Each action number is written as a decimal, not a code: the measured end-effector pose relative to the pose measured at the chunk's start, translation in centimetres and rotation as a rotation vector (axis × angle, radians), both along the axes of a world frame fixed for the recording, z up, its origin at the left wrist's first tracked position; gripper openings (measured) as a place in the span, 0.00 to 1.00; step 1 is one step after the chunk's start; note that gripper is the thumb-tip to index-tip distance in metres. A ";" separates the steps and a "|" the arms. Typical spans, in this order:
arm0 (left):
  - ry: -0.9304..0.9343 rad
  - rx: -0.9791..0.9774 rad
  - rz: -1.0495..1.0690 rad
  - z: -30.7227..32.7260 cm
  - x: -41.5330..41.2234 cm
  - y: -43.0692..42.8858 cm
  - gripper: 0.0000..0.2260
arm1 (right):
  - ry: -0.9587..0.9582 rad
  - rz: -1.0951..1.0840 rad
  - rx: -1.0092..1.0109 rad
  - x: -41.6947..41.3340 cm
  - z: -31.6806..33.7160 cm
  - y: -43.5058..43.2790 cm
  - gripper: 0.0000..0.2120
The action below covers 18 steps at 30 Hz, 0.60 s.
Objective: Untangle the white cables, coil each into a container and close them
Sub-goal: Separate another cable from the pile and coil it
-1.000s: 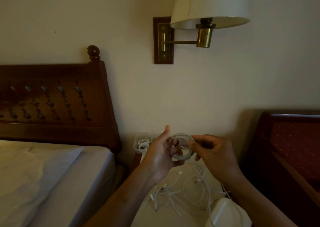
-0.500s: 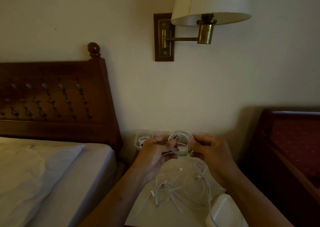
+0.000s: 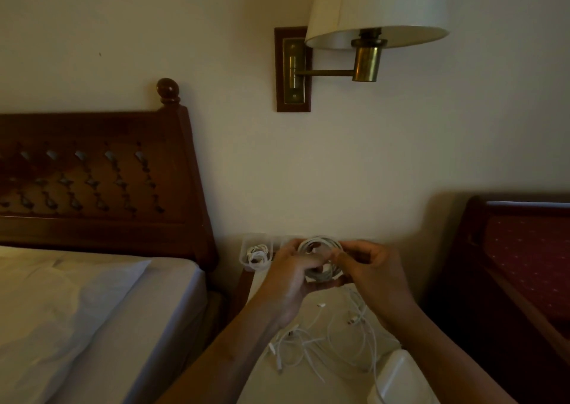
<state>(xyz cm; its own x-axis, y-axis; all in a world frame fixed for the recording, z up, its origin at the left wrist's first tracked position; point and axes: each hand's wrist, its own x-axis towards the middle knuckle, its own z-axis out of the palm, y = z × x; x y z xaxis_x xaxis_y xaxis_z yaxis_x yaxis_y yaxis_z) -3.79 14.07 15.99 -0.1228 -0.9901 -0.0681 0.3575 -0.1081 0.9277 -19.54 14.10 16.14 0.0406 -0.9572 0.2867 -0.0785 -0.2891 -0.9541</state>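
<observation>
A coiled white cable (image 3: pixel 320 244) hangs in the air above the small white-topped bedside table (image 3: pixel 287 385). My left hand (image 3: pixel 293 275) grips the coil from the left with its fingers curled through it. My right hand (image 3: pixel 370 272) pinches the coil's right side. Below the hands a tangle of white cables (image 3: pixel 324 342) lies loose on the table. At the back left of the table stands a clear container (image 3: pixel 256 254) with another coiled cable inside, lid off.
A white container or lid (image 3: pixel 398 379) sits at the table's near right corner. A bed with a dark wooden headboard (image 3: pixel 92 181) is to the left, a dark red chair (image 3: pixel 524 264) to the right, a wall lamp (image 3: pixel 370 17) overhead.
Both hands have closed in on the coil; the left hand's fingers have curled further around it. The coil has stayed at about the same height above the table.
</observation>
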 end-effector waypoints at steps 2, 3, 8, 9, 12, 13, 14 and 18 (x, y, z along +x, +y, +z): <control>-0.165 -0.031 0.183 0.0 -0.9 -0.2 0.10 | 0.008 -0.021 -0.012 0.1 0.0 -0.1 0.07; -0.286 -0.080 0.248 -0.1 -1.1 -0.2 0.09 | 0.008 -0.034 -0.012 0.1 -0.1 -0.2 0.07; -0.564 -0.465 0.433 0.0 -1.7 -0.1 0.04 | -0.033 -0.082 -0.057 0.5 0.0 -0.1 0.07; -0.610 -0.508 0.462 0.2 -1.7 -0.1 0.04 | -0.043 -0.102 -0.066 0.5 0.1 -0.1 0.07; -0.821 -0.594 0.584 0.7 -1.2 -0.4 0.02 | -0.057 -0.160 -0.075 0.0 0.5 -0.6 0.07; -0.893 -0.617 0.623 0.8 -1.0 -0.4 0.05 | -0.054 -0.165 -0.071 -0.1 0.5 -0.7 0.07; -0.942 -0.651 0.651 0.8 -0.9 -0.3 0.08 | -0.043 -0.166 -0.067 -0.2 0.5 -0.7 0.08; -0.929 -0.756 0.741 0.8 -0.9 0.1 0.07 | -0.002 -0.086 -0.030 -0.5 0.9 -0.9 0.08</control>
